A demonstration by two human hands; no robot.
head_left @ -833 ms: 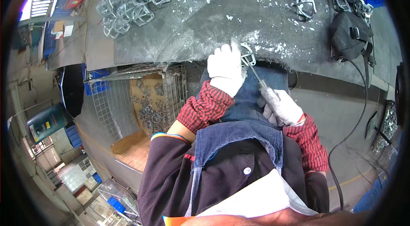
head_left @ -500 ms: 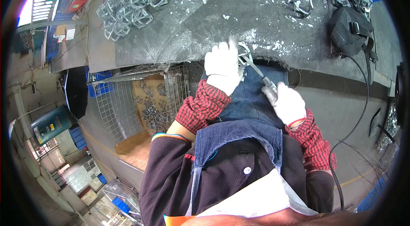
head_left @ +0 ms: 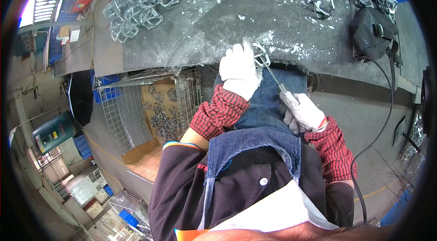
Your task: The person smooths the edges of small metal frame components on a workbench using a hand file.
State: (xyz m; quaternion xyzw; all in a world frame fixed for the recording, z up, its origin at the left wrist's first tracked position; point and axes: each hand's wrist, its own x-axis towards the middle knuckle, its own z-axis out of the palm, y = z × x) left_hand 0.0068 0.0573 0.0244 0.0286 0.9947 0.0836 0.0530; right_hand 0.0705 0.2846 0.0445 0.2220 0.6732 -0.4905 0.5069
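Note:
My left hand (head_left: pixel 239 70), in a white glove, grips a small silver metal frame (head_left: pixel 262 55) at the near edge of the dark workbench. Its fingers partly cover the frame, and its forefinger points away from me. Closed round the grey handle of a thin file-like hand tool (head_left: pixel 287 97) is my gloved right hand (head_left: pixel 308 112). The tool's narrow metal shaft slants up and left, and its tip lies at the frame's opening; whether it touches the metal cannot be made out. Both forearms wear red-and-black checked sleeves.
A heap of similar metal frames (head_left: pixel 143 2) lies on the bench (head_left: pixel 195 27) at far left, with more frames (head_left: pixel 322 3) at far right. Pale chips litter the mat. A black bag (head_left: pixel 374 33) with a cable stands right. A wire basket (head_left: pixel 125 115) holding frames sits below left.
My right hand has drawn back toward me with the tool, which now slants more steeply. My left hand and the frame have shifted only slightly.

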